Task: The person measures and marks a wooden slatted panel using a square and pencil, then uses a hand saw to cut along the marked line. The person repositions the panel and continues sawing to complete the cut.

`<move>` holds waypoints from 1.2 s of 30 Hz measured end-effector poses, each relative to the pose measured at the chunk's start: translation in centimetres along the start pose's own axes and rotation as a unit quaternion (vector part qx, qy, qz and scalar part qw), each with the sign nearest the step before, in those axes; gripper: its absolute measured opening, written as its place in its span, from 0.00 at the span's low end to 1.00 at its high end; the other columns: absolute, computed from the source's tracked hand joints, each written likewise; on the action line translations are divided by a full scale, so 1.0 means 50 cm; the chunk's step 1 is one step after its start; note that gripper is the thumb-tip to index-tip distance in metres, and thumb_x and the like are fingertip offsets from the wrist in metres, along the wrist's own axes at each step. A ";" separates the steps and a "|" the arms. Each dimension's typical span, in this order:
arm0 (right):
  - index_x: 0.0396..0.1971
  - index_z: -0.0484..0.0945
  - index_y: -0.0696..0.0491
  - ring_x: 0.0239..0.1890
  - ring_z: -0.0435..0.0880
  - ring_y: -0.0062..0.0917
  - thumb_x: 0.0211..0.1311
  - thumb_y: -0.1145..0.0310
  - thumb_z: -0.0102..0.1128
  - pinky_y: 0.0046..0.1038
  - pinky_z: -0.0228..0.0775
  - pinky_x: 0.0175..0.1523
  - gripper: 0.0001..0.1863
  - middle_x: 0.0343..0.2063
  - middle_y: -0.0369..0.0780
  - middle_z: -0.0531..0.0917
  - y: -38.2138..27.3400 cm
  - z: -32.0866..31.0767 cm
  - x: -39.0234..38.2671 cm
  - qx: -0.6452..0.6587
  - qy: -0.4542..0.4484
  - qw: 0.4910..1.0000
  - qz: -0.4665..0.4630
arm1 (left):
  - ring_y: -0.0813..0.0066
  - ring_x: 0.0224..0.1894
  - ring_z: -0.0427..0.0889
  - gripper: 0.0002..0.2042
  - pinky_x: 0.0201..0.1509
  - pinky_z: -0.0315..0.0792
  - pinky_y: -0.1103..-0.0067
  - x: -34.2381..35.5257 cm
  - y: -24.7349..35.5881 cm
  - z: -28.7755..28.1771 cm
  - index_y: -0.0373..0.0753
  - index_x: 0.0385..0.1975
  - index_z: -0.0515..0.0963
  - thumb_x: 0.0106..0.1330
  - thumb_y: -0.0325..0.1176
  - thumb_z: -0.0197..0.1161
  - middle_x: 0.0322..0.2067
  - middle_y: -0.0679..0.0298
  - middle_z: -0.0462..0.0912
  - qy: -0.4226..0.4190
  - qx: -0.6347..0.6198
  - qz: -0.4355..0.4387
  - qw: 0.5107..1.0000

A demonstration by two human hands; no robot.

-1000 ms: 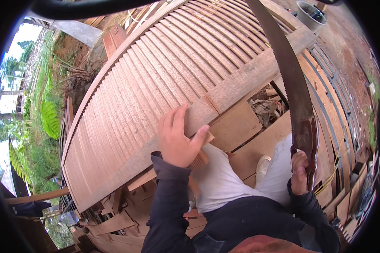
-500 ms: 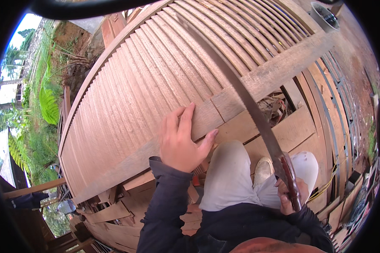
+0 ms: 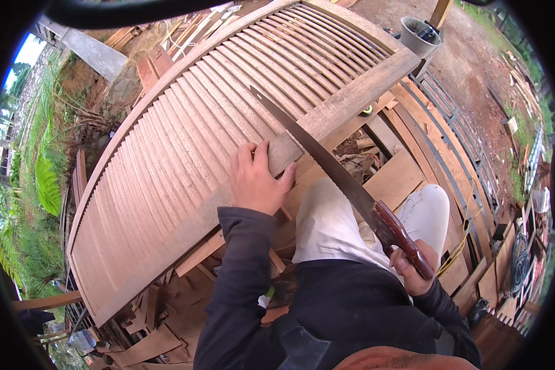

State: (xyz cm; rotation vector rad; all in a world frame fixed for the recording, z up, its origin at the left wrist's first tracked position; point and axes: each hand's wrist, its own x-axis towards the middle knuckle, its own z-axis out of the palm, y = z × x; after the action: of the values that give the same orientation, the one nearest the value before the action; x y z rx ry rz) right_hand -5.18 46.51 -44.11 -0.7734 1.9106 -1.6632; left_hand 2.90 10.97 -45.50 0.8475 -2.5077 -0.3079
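A large louvred wooden shutter, with many slanted slats inside a pale frame, lies across my lap area. My left hand grips its near rail, fingers bent over the top and the thumb spread along the near edge. My right hand is closed round the glossy reddish-brown handle of a handsaw. The long dark blade slants up to the left, crossing the rail just right of my left fingers, with its tip above the slats. Whether the teeth touch the wood I cannot tell.
Planks and wood offcuts lie below the shutter. A grey bucket stands beyond its far right corner. Long boards and a metal frame run along the right, near a yellow cord. Grass and ferns grow at the left.
The saw has tilted down, and its blade has come in closer to my left hand at the rail. My left fingers have curled more over the wood. The whole view has shifted.
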 end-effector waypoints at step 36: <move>0.27 0.80 0.57 0.19 0.81 0.32 0.58 0.71 0.64 0.31 0.72 0.29 0.05 0.18 0.39 0.81 0.044 0.006 0.011 -0.040 -0.021 0.999 -0.014 | 0.52 0.53 0.76 0.28 0.59 0.71 0.63 0.005 0.002 0.005 0.33 0.51 0.83 0.53 0.44 0.78 0.45 0.54 0.77 0.020 -0.001 0.003 1.000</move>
State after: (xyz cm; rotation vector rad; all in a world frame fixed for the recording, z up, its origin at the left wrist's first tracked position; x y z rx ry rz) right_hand -5.60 46.11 -46.33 -0.8622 1.9565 -1.5826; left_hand 2.54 10.90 -45.56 0.8375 -2.4719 -0.2874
